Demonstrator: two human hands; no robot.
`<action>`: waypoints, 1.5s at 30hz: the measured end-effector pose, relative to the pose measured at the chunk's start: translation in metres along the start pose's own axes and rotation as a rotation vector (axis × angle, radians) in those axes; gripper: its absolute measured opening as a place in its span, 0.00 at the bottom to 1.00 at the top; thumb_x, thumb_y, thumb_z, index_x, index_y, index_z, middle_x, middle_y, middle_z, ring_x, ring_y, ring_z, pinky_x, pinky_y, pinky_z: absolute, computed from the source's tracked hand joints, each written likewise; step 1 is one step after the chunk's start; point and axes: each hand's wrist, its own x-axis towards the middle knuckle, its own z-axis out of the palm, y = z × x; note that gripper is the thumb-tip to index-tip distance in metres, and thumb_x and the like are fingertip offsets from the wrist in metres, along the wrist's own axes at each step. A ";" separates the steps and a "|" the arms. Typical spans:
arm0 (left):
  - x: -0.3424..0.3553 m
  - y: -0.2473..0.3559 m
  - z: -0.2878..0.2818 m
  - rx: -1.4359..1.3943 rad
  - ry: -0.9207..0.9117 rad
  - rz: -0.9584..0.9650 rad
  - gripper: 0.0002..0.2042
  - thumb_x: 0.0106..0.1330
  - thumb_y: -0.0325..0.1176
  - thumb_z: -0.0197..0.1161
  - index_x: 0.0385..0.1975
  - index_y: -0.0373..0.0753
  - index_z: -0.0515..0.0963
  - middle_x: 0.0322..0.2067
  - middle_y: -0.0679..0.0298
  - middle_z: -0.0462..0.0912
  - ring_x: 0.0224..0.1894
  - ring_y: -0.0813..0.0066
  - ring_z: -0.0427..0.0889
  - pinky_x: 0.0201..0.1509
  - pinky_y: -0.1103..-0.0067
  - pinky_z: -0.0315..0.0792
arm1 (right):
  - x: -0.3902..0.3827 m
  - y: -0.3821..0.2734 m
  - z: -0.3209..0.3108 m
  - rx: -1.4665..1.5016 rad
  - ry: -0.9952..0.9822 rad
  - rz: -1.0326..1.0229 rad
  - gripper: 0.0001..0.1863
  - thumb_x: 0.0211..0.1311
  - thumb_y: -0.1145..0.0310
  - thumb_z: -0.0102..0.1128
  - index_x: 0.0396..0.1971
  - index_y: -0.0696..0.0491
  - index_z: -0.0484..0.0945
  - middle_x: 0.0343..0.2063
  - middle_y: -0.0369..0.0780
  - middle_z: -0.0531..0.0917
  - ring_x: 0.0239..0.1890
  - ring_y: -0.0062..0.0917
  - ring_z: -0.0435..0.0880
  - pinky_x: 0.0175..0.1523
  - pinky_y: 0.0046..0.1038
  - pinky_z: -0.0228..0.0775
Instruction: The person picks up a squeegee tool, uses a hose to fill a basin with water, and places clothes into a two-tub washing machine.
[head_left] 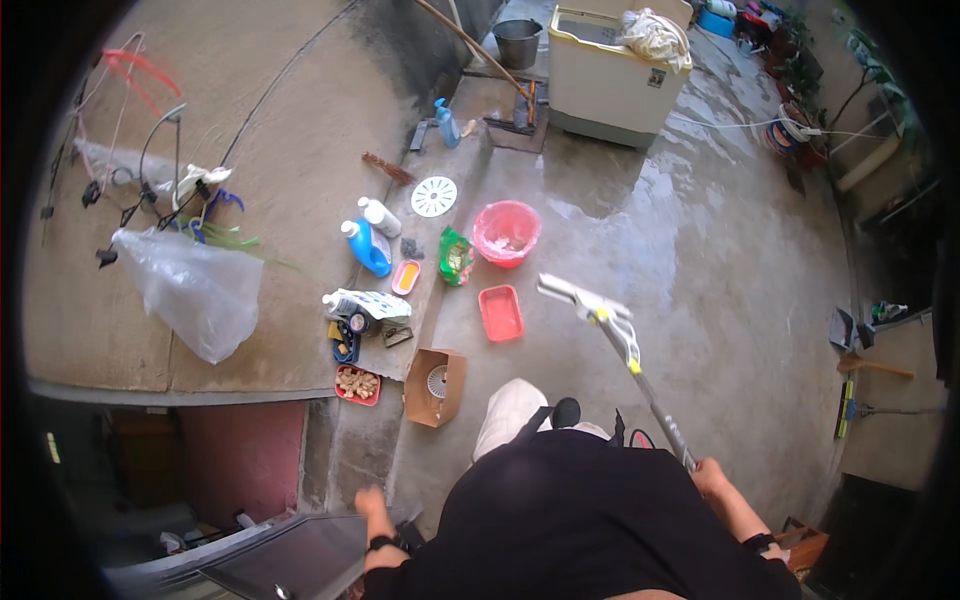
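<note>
My right hand (pixel 708 478) is wrapped around the grey pole of a mop (pixel 652 395), out to my right. The mop has a flat white head with yellow-green joints, and that head is up ahead of me, right of the red basin (pixel 501 313). I cannot tell whether the head touches the wet floor. Low on my left, my left hand (pixel 372 500) hangs beside a grey screen door (pixel 290 560). Its fingers are smeared, and no held thing shows there.
A pink lined bin (pixel 506 235) stands past the basin, with a washing machine (pixel 615 75) farther off. On the left ledge are a blue bottle (pixel 368 248), a tub of ginger-like roots (pixel 357 384) and other bottles. A cardboard box (pixel 436 388) sits near my feet.
</note>
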 end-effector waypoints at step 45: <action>0.051 1.229 0.131 -0.688 -0.428 0.233 0.19 0.49 0.29 0.53 0.39 0.23 0.62 0.37 0.39 0.71 0.41 0.50 0.72 0.45 0.70 0.66 | 0.214 -0.576 -0.518 -0.925 0.735 -0.390 0.20 0.40 0.54 0.60 0.20 0.54 0.63 0.18 0.42 0.70 0.22 0.38 0.71 0.27 0.35 0.60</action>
